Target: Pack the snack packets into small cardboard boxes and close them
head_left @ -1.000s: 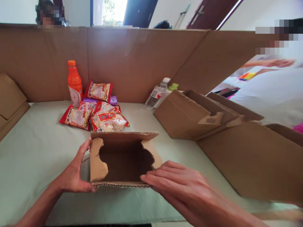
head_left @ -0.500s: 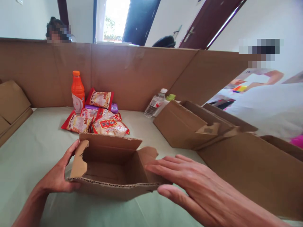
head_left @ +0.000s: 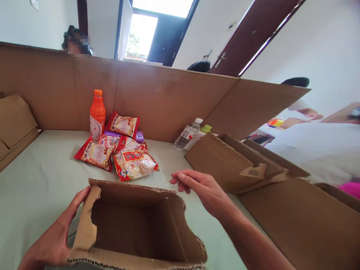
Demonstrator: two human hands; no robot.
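In front of me is a cardboard box (head_left: 128, 221) with its top open and ragged flap edges; nothing shows inside it. My left hand (head_left: 57, 232) grips its left side, with some fingers hidden behind the wall. My right hand (head_left: 201, 187) hovers past the box's far right corner, apart from it, fingers loosely bent and holding nothing visible. Beyond the box lie several snack packets, the nearest a red and clear packet (head_left: 135, 163) and a red-ended packet (head_left: 95, 153). Another red packet (head_left: 123, 123) rests on a purple package (head_left: 139, 136).
An orange bottle (head_left: 97, 114) stands behind the packets. A clear bottle (head_left: 187, 135) leans beside a green-capped container (head_left: 206, 129). Open cardboard boxes (head_left: 213, 157) line the right side, and a cardboard wall (head_left: 157, 101) bounds the back. People are beyond the wall.
My right hand has left the box's right side and moved up and forward toward the packets. The box appears nearer to me, its right flap now standing outward. My left hand keeps its hold.
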